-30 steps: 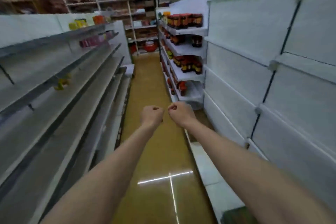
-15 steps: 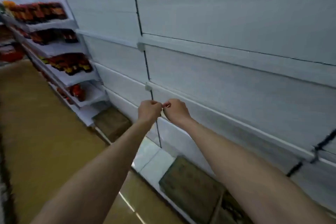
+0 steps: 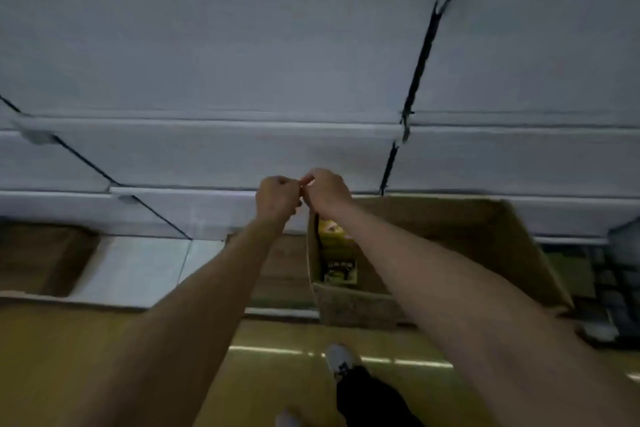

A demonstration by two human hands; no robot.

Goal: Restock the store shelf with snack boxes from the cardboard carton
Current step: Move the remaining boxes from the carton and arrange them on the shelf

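Both arms were stretched fwd, fists knuckle to knuckle in front of the white metal store shelf. Left hand had fingers curled tight into a fist, nothing visible in it. Right hand was likewise curled; its fingertips met the left fist, and whether anything small was pinched between them couldn't be told, too blurred.

Open brown cardboard carton sat on the lowest white shelf deck, just below and right of the hands, w/ the right forearm crossing over its opening. Its near wall faced the aisle; its far wall was against the shelf back. Inside, against the carton's left wall, lay a yellow rectangular snack box w/ dark print; long axis ran front to back, from the aisle side toward the shelf back, printed face up. Rest of the carton interior was hidden by the arm or too dim to read.

Shelf tiers above the carton were bare white boards split by dark uprights. A second brown cardboard piece lay on the same deck far left, well apart from the carton. Below, a grey shoe and a black trouser leg stood on the glossy yellow floor.
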